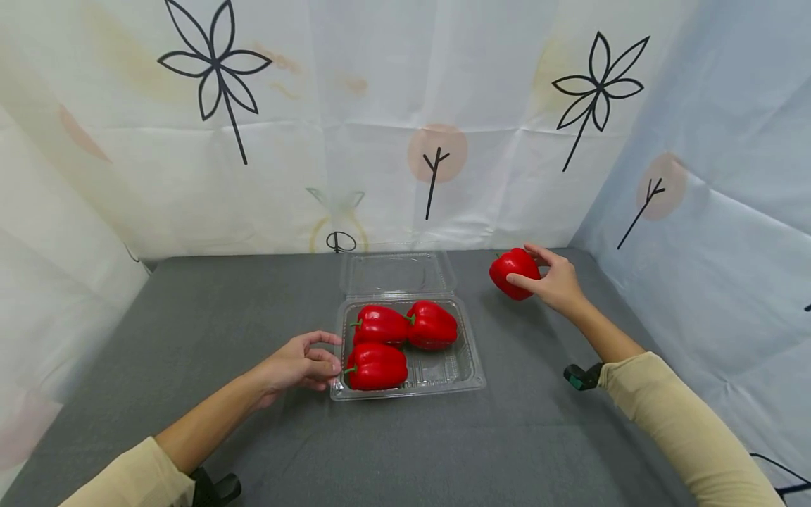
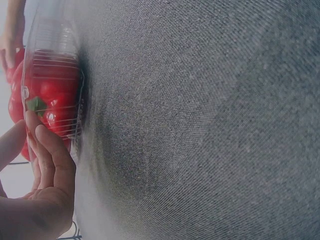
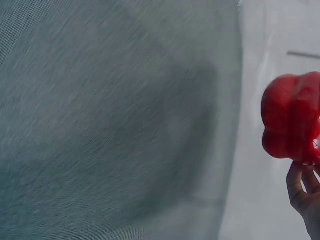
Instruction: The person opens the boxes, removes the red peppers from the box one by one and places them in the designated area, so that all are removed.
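My right hand point(image 1: 559, 283) grips a red bell pepper point(image 1: 512, 273) between thumb and fingers, raised over the far right of the table. In the right wrist view this bell pepper point(image 3: 290, 117) hangs well above its shadow. At the middle stands a clear plastic container point(image 1: 470, 362) with its hinged lid point(image 1: 399, 274) folded back. Inside lie three more red peppers: one at the front left point(image 1: 378, 367), one at the back left point(image 1: 380, 324), one at the back right point(image 1: 434, 325). My left hand point(image 1: 303, 362) pinches the container's left rim, thumb and fingers on either side.
A grey cloth point(image 1: 405, 451) covers the table. Behind it hangs a white curtain point(image 1: 380, 141) printed with leaves and trees, and a bluish-white one point(image 1: 716, 246) closes the right side. The container's front right part shows bare bottom.
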The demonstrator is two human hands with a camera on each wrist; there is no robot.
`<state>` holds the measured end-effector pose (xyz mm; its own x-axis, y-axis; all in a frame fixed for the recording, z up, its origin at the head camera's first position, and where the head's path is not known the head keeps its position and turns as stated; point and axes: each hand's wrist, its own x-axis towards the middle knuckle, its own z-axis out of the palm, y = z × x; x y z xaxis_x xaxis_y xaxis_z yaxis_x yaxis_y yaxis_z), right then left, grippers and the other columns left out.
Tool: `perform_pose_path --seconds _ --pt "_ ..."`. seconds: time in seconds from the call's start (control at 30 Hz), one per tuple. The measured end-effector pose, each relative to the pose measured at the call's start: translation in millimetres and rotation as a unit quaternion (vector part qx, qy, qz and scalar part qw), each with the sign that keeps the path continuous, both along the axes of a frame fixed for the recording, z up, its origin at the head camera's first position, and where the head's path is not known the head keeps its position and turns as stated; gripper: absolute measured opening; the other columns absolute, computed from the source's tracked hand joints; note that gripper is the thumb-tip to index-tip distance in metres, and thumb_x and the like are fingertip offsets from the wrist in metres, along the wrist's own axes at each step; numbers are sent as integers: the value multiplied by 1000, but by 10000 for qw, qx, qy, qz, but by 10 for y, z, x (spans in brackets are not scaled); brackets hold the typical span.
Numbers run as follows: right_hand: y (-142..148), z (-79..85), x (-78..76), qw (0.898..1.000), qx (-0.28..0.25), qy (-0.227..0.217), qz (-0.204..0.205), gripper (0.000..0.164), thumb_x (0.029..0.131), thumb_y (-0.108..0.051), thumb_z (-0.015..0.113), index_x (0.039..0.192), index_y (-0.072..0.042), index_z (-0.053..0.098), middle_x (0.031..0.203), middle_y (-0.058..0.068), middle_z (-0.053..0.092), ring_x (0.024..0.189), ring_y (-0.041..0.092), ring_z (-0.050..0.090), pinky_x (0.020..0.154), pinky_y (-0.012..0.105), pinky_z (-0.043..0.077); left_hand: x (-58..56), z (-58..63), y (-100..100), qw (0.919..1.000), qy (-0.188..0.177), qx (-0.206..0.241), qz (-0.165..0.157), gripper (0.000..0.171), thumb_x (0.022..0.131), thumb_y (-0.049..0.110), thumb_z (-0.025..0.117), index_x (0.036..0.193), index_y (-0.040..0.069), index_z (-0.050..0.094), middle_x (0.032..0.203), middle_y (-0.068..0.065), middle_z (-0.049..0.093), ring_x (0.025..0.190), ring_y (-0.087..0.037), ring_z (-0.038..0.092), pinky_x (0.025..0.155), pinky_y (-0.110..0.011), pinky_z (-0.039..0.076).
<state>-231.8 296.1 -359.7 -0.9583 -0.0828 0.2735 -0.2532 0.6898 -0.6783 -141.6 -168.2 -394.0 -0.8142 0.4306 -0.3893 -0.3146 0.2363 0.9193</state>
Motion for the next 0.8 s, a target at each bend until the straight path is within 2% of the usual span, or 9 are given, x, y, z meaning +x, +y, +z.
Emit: perform_pose_path --seconds 0.2,0.43,0.63,0.8 --pt "177 -183 -32 9985 -51 14 -553 67 90 -26 73 145 -1 45 131 26 54 115 42 51 84 57 53 7 18 -1 10000 -4 -1 -18 58 93 15 70 140 0 39 96 -9 69 82 -22 67 77 -33 56" --pt "334 -330 -45 9959 115 -116 -894 68 91 -27 71 144 3 43 134 29 51 117 45 47 85 59 51 8 19 -7 10000 13 17 -27 57 93 15 69 139 0 39 95 -9 69 82 -22 67 77 -33 56" --pt "455 -447 -68 9940 212 -298 -1027 69 92 -29 70 145 4 41 138 31 47 121 48 44 89 62 49 11 18 -3 10000 8 27 -24 57 93 14 69 139 -1 39 94 -8 69 82 -22 67 77 -33 56" --pt "544 -493 -104 9932 195 -533 -1020 71 95 -36 65 148 3 39 141 32 45 123 48 44 91 62 48 11 13 -3 10000 26 27 -21 57 93 15 70 139 -1 39 94 -8 69 82 -22 67 77 -33 55"
